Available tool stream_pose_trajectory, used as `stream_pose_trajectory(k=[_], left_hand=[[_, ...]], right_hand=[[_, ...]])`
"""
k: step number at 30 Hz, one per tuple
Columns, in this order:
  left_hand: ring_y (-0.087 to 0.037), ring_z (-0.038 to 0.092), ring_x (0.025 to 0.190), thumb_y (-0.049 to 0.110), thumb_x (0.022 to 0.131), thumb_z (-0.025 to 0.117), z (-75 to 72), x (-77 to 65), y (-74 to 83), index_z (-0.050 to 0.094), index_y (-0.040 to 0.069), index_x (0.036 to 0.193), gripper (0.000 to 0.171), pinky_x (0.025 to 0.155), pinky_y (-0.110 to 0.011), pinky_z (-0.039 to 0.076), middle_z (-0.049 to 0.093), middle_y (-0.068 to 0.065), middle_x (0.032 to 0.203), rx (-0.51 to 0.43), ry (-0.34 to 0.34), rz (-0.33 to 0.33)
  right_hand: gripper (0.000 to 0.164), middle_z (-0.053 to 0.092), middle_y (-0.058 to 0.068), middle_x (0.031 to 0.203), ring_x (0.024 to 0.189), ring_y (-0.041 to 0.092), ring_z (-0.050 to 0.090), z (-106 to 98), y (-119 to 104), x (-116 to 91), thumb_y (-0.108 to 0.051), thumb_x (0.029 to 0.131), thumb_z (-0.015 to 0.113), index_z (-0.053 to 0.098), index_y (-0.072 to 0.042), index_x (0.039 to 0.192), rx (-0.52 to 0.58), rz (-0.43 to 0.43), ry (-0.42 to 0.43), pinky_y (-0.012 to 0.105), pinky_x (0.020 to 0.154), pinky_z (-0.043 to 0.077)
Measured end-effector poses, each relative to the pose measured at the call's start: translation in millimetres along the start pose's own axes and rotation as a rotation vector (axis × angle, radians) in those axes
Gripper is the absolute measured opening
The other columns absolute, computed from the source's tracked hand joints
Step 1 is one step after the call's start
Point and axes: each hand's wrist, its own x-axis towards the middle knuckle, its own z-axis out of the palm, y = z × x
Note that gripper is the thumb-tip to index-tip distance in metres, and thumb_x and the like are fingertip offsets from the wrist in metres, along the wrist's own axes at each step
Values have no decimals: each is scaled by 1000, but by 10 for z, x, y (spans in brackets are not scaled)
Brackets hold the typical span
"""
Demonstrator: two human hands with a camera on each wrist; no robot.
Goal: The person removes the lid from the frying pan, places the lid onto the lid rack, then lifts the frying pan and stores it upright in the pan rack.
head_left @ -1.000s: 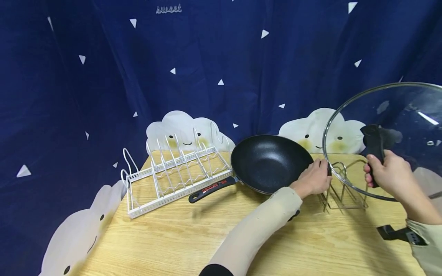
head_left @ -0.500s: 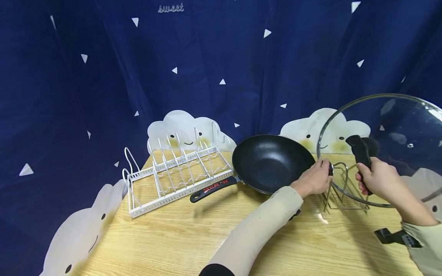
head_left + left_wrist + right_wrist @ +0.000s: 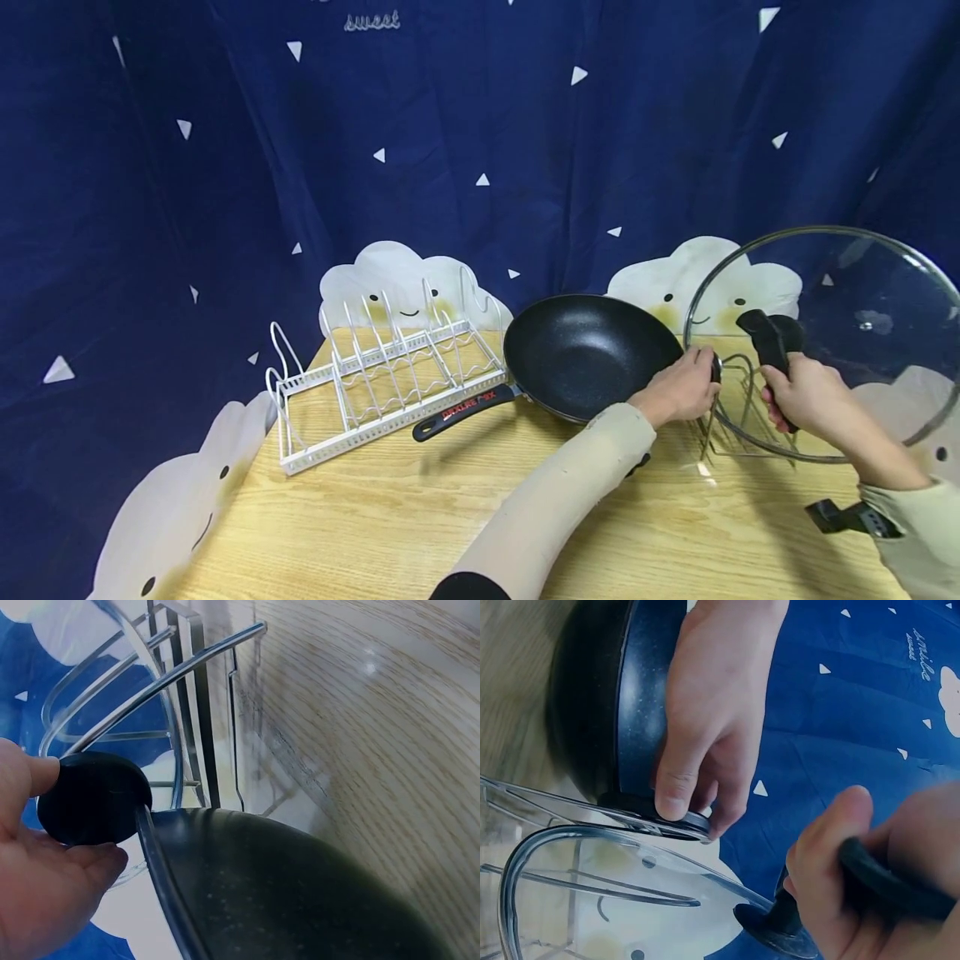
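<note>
A black wok [image 3: 588,358] sits on the table, its long handle [image 3: 463,412] pointing left. My left hand [image 3: 678,387] holds the short side handle [image 3: 94,796] at the wok's right; in the left wrist view, thumb and fingers lie on either side of it. My right hand [image 3: 813,400] grips the black handle [image 3: 768,337] of a large glass lid [image 3: 862,283]. The lid is tilted nearly upright, its lower left rim overlapping a metal wire rack [image 3: 201,720] in the head view. In the right wrist view, the lid's rim [image 3: 510,900] curves among the rack wires.
A white wire rack [image 3: 390,367] with upright dividers stands at the left of the wooden table [image 3: 375,517]. A dark blue curtain [image 3: 450,125] with white triangles and clouds hangs behind. A black strap [image 3: 855,518] is at the right sleeve.
The right hand has moved left and down with the lid, bringing its rim lower over the metal rack. The left hand stays on the wok's side handle, and the wok looks unmoved.
</note>
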Motion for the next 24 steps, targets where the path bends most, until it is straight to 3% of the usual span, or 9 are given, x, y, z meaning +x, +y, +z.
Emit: stream_pose_trajectory(k=[6, 14, 24], left_hand=[[1, 32, 130, 42, 98, 41, 1, 1, -5, 17, 21, 150, 60, 96, -13, 35, 25, 7, 148, 1, 9, 7], [1, 37, 125, 42, 98, 43, 12, -9, -28, 22, 21, 148, 58, 95, -14, 36, 31, 9, 143, -10, 32, 27], [1, 38, 125, 44, 98, 43, 0, -6, -26, 21, 24, 149, 59, 95, -16, 38, 29, 12, 145, 6, 30, -4]], right_hand=[[33, 53, 1, 52, 42, 19, 57, 45, 14, 14, -19, 103, 31, 43, 5, 85, 1, 0, -32, 31, 43, 46], [50, 54, 0, 47, 42, 19, 57, 66, 11, 50, -19, 103, 27, 55, -3, 64, -15, -2, -112, 31, 47, 45], [43, 54, 2, 49, 43, 20, 57, 83, -40, 84, -14, 101, 29, 53, -1, 68, 24, 4, -154, 34, 43, 48]])
